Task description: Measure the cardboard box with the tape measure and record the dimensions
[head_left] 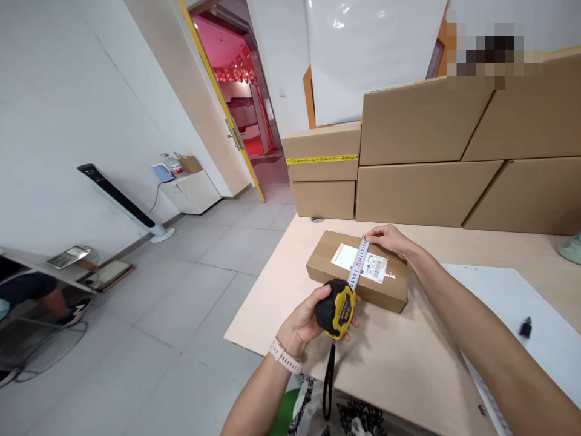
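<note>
A small brown cardboard parcel (327,261) with a white shipping label (345,255) lies on the pale wooden table (394,357). My left hand (303,321) grips a yellow-and-black tape measure (336,307) at the parcel's near edge; a black strap hangs below it. The white tape blade (358,263) runs across the parcel's top. My right hand (387,238) pinches the blade's end at the parcel's far edge.
Large cardboard boxes (426,157) are stacked along the table's far side. A white sheet (535,327) with a small black object (525,328) lies at the right. Tiled floor, a tower fan (122,203) and an open doorway are at the left.
</note>
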Demonstrator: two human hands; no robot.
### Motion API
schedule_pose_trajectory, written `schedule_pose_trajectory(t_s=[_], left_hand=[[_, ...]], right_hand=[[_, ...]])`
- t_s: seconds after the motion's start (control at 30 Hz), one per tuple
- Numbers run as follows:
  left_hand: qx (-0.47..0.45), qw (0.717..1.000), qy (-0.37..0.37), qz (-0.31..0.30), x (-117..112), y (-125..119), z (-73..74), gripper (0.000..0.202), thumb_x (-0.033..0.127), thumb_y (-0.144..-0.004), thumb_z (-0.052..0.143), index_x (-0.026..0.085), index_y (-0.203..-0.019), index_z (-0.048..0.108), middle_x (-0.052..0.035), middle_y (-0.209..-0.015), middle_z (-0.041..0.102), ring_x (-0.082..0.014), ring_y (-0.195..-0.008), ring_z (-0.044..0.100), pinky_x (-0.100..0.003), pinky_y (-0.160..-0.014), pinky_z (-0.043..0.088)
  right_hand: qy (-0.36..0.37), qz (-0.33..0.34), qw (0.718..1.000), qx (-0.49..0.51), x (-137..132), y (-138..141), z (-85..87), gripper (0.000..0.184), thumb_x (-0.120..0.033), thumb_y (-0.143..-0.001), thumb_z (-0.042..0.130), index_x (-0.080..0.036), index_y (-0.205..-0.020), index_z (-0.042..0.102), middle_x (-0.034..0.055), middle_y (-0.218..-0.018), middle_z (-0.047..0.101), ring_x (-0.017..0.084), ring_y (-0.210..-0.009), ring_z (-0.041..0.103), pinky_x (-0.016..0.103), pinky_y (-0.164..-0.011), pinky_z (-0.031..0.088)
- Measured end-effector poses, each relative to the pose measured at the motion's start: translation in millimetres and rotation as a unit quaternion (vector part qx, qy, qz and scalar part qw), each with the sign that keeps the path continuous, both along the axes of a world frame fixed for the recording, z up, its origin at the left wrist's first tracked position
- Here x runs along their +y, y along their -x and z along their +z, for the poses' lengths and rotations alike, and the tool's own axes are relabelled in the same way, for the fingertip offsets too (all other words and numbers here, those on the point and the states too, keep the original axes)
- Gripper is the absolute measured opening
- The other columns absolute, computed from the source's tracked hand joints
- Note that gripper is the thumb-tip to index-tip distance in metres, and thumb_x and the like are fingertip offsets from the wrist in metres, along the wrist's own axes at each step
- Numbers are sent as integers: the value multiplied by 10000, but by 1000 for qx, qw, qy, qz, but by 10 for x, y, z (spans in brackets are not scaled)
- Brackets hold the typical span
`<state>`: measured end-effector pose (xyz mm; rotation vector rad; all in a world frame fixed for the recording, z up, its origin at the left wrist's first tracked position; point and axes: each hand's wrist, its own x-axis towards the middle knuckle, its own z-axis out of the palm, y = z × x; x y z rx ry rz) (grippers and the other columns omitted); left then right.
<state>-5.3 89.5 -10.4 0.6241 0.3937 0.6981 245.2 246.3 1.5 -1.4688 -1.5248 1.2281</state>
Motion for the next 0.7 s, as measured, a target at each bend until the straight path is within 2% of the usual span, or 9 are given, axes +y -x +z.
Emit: schedule_pose_trajectory(t_s=[0.27,0.7], left_hand=[[14,1000,7,11,-17,-9,26,473,459,-830,602,145,-1183,607,-145,-1125,655,-284,-814,682,-361,-567,550],[14,1000,5,13,-30,-20,46,468,457,-832,597,153,-1187,595,-161,-1165,653,-286,-816,688,-372,-588,551]], right_hand=[[59,17,997,36,-7,-21,81,159,-299,-687,747,-175,-784,766,81,-781,773,209,-679,687,291,-610,544],[44,16,998,39,-7,-14,55,169,-299,-679,767,-172,-790,767,73,-782,772,191,-671,683,269,-611,542]])
